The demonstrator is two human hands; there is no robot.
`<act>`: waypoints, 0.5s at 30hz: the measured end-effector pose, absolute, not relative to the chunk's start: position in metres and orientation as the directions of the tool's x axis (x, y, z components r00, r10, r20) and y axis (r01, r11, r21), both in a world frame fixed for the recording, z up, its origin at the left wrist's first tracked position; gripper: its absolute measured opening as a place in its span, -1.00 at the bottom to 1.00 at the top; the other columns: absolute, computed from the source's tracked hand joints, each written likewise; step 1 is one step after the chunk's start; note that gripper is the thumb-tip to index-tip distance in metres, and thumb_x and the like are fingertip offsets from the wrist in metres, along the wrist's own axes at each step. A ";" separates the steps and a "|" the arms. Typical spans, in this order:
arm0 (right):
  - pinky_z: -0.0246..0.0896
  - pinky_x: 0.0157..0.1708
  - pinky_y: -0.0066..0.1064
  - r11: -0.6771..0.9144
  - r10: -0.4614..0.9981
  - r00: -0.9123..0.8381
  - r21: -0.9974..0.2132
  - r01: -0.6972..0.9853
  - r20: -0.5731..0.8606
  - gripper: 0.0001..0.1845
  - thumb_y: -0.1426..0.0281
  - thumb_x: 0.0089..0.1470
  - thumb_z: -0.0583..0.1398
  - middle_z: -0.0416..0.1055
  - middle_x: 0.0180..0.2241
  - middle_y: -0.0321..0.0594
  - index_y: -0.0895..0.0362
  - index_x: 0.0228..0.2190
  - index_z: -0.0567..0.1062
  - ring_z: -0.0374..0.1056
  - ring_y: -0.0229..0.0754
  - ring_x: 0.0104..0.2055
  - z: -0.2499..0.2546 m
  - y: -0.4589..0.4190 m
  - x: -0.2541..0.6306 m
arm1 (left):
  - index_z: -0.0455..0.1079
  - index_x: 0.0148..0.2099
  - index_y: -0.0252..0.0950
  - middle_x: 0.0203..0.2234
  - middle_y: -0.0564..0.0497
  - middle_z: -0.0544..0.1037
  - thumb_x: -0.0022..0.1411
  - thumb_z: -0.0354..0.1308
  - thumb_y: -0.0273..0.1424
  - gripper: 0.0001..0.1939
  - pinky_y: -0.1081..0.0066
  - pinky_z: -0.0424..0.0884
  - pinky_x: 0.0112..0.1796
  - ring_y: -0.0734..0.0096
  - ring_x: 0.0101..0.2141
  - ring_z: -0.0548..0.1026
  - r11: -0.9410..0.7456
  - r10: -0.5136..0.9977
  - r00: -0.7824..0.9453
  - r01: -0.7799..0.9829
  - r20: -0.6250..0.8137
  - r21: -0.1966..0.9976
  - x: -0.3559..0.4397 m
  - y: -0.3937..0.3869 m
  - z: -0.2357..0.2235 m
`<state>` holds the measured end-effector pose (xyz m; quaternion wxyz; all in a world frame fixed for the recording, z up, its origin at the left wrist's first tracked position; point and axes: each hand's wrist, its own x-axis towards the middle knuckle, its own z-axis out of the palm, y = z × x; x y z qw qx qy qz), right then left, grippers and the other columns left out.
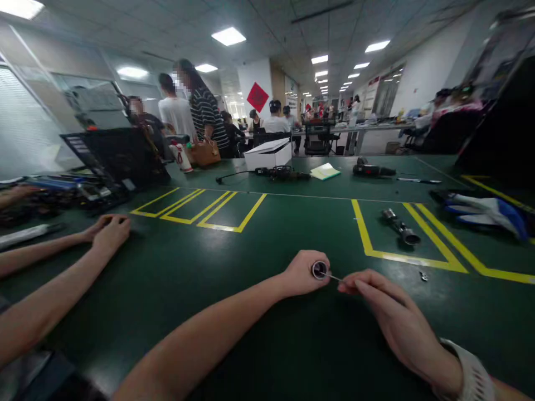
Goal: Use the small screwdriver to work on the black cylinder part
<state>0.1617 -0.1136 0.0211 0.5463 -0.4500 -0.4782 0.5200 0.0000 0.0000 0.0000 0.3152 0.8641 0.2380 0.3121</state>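
One hollow metal part [319, 269] in the near middle, gripped by our left hand [301, 273], thin rod [333, 277] at its opening, pinched by our right hand [393, 314], metal fitting [401, 227] farther right.

worn on the head, the camera looks forward and down, near above the green table [292, 231].

Near me the table [292, 229] is showing dark green, its tape [426, 262] gleaming yellow. Beyond, a shirt [206, 113] is sporting black-and-white stripes and a diamond [257, 97] is glowing red, while the held tube [319, 270] is shining silver.
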 end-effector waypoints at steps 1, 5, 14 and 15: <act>0.08 -0.07 -0.16 0.063 0.998 0.005 -0.991 -0.121 0.063 -0.80 0.23 0.07 0.17 0.46 -0.36 -0.22 0.05 -0.45 0.54 0.31 -0.02 -0.18 0.020 -0.114 0.162 | 0.29 -0.50 -0.34 -0.59 0.12 0.36 -0.05 0.16 -0.51 -0.91 0.55 0.24 -0.46 0.57 -0.54 0.32 -0.685 0.612 0.694 0.226 0.379 0.693 0.000 -0.001 0.000; 0.08 -0.08 -0.13 0.063 0.998 0.017 -0.994 -0.085 0.061 -0.78 0.20 0.06 0.18 0.46 -0.34 -0.20 0.05 -0.41 0.55 0.31 0.00 -0.16 0.020 -0.116 0.164 | 0.29 -0.48 -0.34 -0.56 0.11 0.37 -0.02 0.16 -0.49 -0.92 0.55 0.26 -0.44 0.56 -0.52 0.34 -0.687 0.608 0.716 0.258 0.343 0.679 0.000 -0.001 0.001; 0.08 -0.09 -0.09 -0.047 0.998 0.041 -0.991 -0.127 -0.053 -0.74 0.14 -0.04 0.23 0.45 -0.35 -0.19 0.06 -0.42 0.56 0.29 0.04 -0.16 0.027 -0.114 0.160 | 0.31 -0.45 -0.35 -0.53 0.09 0.40 0.02 0.17 -0.48 -0.92 0.54 0.29 -0.41 0.55 -0.49 0.37 -0.710 0.542 0.784 0.233 0.304 0.665 -0.002 0.000 0.003; 0.08 -0.09 -0.09 -0.047 0.998 0.039 -0.991 -0.126 -0.052 -0.74 0.14 -0.04 0.22 0.45 -0.35 -0.19 0.06 -0.43 0.56 0.30 0.04 -0.16 0.027 -0.114 0.160 | 0.31 -0.45 -0.35 -0.53 0.09 0.40 0.02 0.18 -0.48 -0.91 0.54 0.29 -0.41 0.55 -0.49 0.37 -0.707 0.542 0.784 0.230 0.303 0.669 -0.002 0.000 0.003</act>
